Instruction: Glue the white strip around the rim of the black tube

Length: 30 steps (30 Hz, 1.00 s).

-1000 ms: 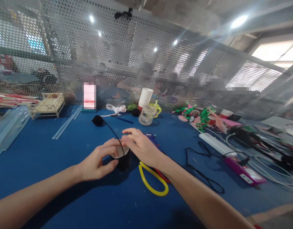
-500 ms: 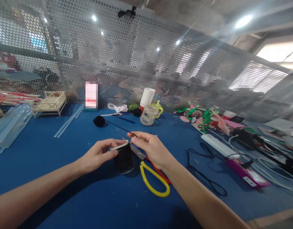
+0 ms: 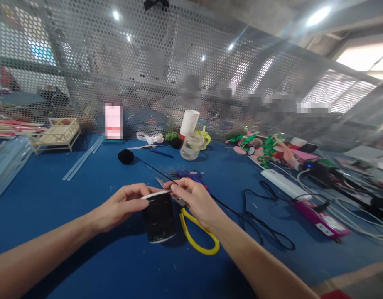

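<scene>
A cup wrapped in black yarn (image 3: 160, 220), with a white rim, is tilted over the blue table. My left hand (image 3: 124, 203) grips its rim between thumb and fingers. At the rim's right side, my right hand (image 3: 196, 201) pinches a strand of black yarn (image 3: 154, 168). That strand runs back to a black yarn ball (image 3: 126, 156) lying farther off on the table. Beneath my right hand lie scissors (image 3: 200, 248) with a yellow handle, partly covered by the hand. Just beyond my fingers sits a blue glue gun (image 3: 188, 175), also partly hidden.
A clear plastic jar (image 3: 191, 147) stands at the back by stacked white paper cups (image 3: 190, 121). To the right are a white power strip (image 3: 285, 185), a purple one (image 3: 322, 220) and looping black cord. Clear strips (image 3: 11, 162) and a small wooden bed frame (image 3: 56, 135) occupy the left.
The cup has tipped so that more of its black side faces me, and both hands have shifted slightly. The glue gun now shows beyond my right hand. The view has moved a little.
</scene>
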{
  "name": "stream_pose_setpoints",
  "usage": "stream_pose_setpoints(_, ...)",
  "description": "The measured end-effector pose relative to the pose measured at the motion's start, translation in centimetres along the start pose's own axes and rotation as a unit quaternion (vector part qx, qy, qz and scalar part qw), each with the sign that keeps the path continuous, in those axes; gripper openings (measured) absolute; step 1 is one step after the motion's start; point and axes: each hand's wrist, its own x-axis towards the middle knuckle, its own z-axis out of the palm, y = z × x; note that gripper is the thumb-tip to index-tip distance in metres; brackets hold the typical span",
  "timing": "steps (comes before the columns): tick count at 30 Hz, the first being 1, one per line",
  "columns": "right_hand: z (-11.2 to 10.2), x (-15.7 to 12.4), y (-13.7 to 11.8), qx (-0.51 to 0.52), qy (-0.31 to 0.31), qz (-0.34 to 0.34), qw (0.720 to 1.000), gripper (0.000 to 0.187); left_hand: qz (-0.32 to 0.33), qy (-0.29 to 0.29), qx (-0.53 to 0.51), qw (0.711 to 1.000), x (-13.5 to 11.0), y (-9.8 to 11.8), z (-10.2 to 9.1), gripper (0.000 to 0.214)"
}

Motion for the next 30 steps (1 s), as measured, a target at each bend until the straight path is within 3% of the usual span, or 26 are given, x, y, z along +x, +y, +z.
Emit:
stream_pose_setpoints(11,0.2,0.1,0.6,0.048,-0.029,0.006,0.998,0.025,-0.023,-0.040,-0.078,0.996,-0.1,0.3,0.2,0.010)
stream_pose_setpoints(20,0.1,0.0,-0.2,0.086,-0.049,0.016,0.995,0.026,-0.016,-0.050,-0.020,0.998,0.2,0.5,-0.6,0.014)
stream_pose_setpoints(26,-0.2,0.2,0.0,-0.008,-0.037,-0.046,0.998,0.023,-0.029,-0.014,0.071,0.997,0.8,0.0,-2.1,0.019)
stream_pose_setpoints(30,-0.3,0.2,0.1,-0.094,-0.031,-0.091,0.991,0.022,-0.029,-0.032,0.148,0.988,1.0,-0.3,-3.1,0.016)
